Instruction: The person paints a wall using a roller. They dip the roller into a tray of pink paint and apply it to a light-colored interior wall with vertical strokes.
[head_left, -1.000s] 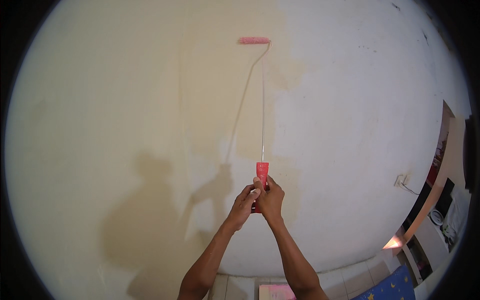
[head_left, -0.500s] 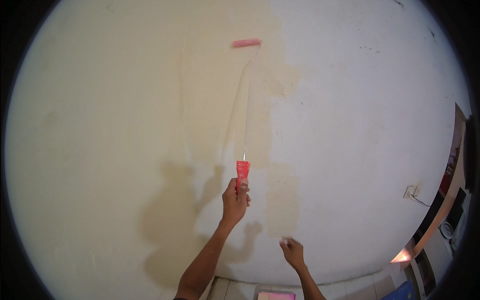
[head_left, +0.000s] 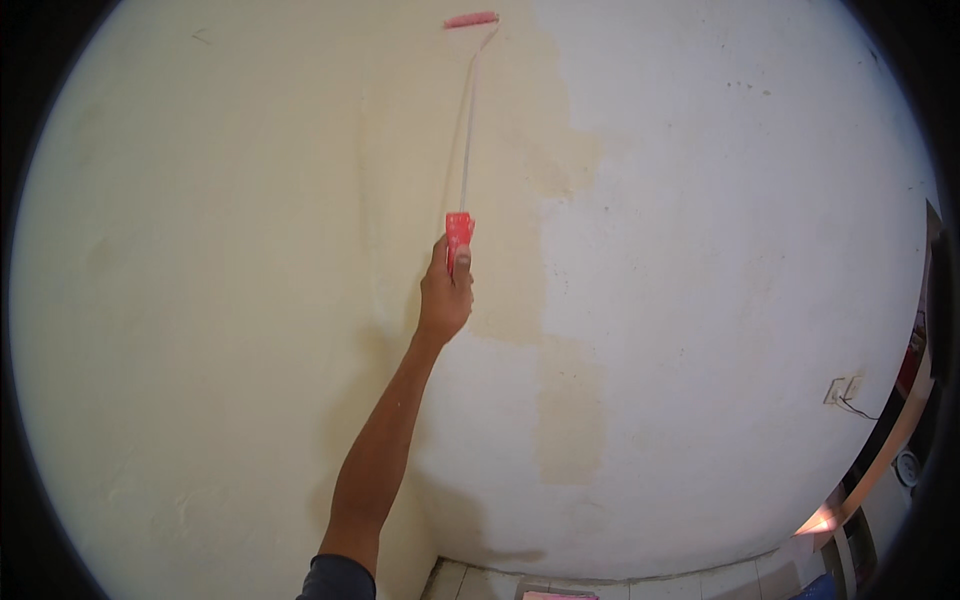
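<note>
My left hand (head_left: 447, 295) is wrapped round the red handle of a paint roller (head_left: 468, 130), its thumb lying along the grip. The roller's long, thin metal rod runs upward from the handle. At its top, the narrow pink roller sleeve (head_left: 470, 20) lies over the cream-painted part of the wall (head_left: 420, 130), close to the upper rim of the picture. Cream paint ends in a ragged edge to the right of the rod, where the white wall (head_left: 680, 300) begins. A separate cream patch (head_left: 570, 420) sits lower down. My right hand is out of the picture.
A wall socket (head_left: 843, 390) with a dark cord is at the right. Beyond it stands wooden furniture (head_left: 880, 455) holding assorted items. Pale floor tiles (head_left: 680, 588) meet the wall's base, with a pink object (head_left: 558, 596) at the bottom edge and something blue (head_left: 818, 588) at lower right.
My left hand has risen and shifted slightly left, carrying the roller higher up the wall. My right hand, earlier at lower centre, has dropped out of view.
</note>
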